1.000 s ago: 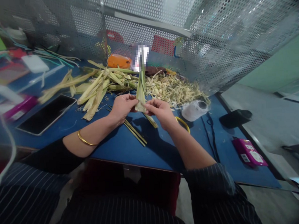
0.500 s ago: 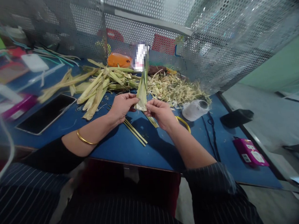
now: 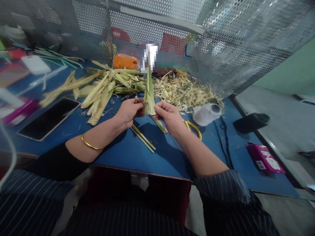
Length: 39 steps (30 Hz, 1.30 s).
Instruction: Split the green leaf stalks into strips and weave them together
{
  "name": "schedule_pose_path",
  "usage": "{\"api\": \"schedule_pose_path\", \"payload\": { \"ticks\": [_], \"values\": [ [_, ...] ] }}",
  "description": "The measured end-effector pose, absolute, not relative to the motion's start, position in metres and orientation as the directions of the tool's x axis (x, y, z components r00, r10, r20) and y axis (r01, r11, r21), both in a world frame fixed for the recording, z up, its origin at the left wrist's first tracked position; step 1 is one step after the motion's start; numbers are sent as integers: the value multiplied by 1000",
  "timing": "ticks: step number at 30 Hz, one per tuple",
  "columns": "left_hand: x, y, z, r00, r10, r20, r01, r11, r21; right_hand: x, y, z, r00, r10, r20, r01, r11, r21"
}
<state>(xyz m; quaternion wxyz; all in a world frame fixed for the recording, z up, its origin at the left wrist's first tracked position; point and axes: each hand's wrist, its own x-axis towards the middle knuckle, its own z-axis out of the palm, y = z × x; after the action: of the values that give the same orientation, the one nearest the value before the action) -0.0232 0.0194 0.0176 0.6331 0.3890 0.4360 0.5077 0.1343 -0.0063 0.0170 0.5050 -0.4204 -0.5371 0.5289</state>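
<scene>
A pale green husk leaf (image 3: 149,95) stands upright between my hands, its wide end low. My left hand (image 3: 130,110) pinches its left edge, and my right hand (image 3: 168,114) pinches its lower right edge. Beneath them, thin stalks (image 3: 144,139) lie on the blue table (image 3: 117,151). Behind my left hand is a heap of long husk leaves (image 3: 103,91). Shredded husk pieces (image 3: 185,92) are piled behind my right hand. By my right wrist lies a yellow scissor handle (image 3: 195,128), its blades hidden.
A black phone (image 3: 49,119) lies at the left. A white thread spool (image 3: 207,114), a dark cylinder (image 3: 251,123), black cords (image 3: 225,142) and a magenta box (image 3: 265,159) sit at the right. A perforated metal screen (image 3: 155,26) stands behind, with an orange packet (image 3: 125,61) before it.
The husk leaf has turned more upright and looks narrower, its edges drawn inward. Both hands keep their pinch and have barely moved.
</scene>
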Motion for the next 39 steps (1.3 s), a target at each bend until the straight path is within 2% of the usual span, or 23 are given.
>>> {"api": "schedule_pose_path", "payload": {
  "ticks": [5, 9, 13, 17, 20, 29, 35, 37, 39],
  "values": [
    [-23, 21, 17, 199, 953, -229, -417, 294, 860, 133, -7, 19, -137, 984, 118, -86, 107, -991],
    [-24, 26, 12, 281, 929, -240, -503, 356, 788, 133, -4, 16, -54, 991, 120, 30, 121, -992],
    [-24, 29, 8, 245, 947, -209, -498, 308, 811, 131, -3, 12, -1, 988, 152, 95, 152, -984],
    [-21, 25, 8, 195, 967, -163, -457, 237, 857, 126, -8, 14, -21, 986, 163, 127, 164, -978],
    [-19, 21, 10, 158, 977, -144, -424, 199, 884, 125, -11, 14, -33, 977, 213, 218, 215, -952],
    [-15, 13, 15, 140, 987, -78, -312, 119, 942, 133, -9, 5, -15, 891, 454, 570, 381, -728],
    [-11, 2, 17, 156, 980, 120, -96, -106, 990, 131, -15, 9, -109, 820, 562, 675, 476, -564],
    [-12, 2, 15, 192, 970, 146, -13, -147, 989, 132, -15, 10, -142, 835, 532, 604, 499, -622],
    [-14, 3, 14, 232, 966, 115, -16, -114, 993, 132, -13, 11, -138, 878, 458, 463, 466, -754]
  ]
}}
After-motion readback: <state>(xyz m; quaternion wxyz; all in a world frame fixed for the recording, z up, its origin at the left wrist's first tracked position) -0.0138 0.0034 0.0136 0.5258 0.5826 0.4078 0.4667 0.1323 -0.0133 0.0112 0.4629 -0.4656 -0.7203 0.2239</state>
